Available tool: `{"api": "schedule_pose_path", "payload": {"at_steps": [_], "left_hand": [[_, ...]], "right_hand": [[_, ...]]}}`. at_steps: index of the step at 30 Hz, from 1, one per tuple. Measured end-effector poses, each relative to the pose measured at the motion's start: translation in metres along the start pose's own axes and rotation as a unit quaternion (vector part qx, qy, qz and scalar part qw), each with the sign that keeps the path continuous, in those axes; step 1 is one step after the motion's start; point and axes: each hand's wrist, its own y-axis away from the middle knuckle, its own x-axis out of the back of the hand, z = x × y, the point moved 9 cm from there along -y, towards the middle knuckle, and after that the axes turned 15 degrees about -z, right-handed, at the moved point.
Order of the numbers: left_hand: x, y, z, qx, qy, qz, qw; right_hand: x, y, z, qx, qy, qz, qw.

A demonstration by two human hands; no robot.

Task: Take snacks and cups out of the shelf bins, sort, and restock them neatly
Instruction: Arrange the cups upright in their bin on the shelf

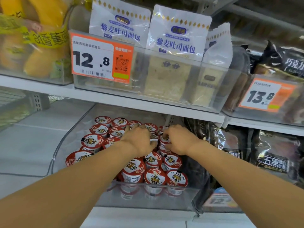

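Note:
A clear plastic bin (69, 142) on the lower shelf holds several small cups with red and white tiger lids (91, 141). Both my arms reach into it. My left hand (139, 140) lies over the cups in the middle rows, its fingers curled down round a cup (154, 137) beneath it. Just to its right, my right hand (178, 139) pinches the rim of another cup (164, 141) at the bin's right side. The cups under both hands are mostly hidden.
The shelf above carries a clear bin of white toast bags (177, 37) with a 12.8 price tag (102, 58). Yellow banana-print bags (32, 38) stand at upper left. Dark bread packs (273, 155) fill the right side, under a 13.8 tag (266, 96). An empty clear bin (24, 145) sits at left.

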Motion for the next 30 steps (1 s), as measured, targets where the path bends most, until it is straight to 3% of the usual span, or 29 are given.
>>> {"api": "schedule_pose_path", "payload": {"at_steps": [3, 8, 14, 20, 27, 30], "left_hand": [[0.010, -0.004, -0.001, -0.011, 0.010, 0.028, 0.999], [-0.022, -0.026, -0.004, -0.014, -0.001, -0.125, 0.992], [-0.028, -0.024, -0.005, -0.011, -0.008, -0.141, 0.990], [-0.028, -0.025, -0.007, 0.002, -0.017, -0.149, 0.989], [-0.007, 0.003, 0.003, -0.020, -0.044, -0.084, 0.995], [-0.005, 0.022, 0.005, -0.027, -0.058, -0.100, 0.993]], "right_hand": [[-0.005, -0.006, -0.001, 0.013, -0.017, -0.047, 0.999], [-0.017, -0.017, 0.000, -0.005, 0.005, -0.136, 0.991], [-0.038, -0.025, 0.004, -0.029, 0.049, -0.180, 0.982], [-0.039, -0.024, 0.001, -0.035, 0.019, -0.144, 0.989], [-0.025, -0.008, 0.004, -0.010, 0.052, -0.015, 0.998], [-0.019, -0.005, 0.002, -0.029, 0.060, -0.003, 0.998]]}}
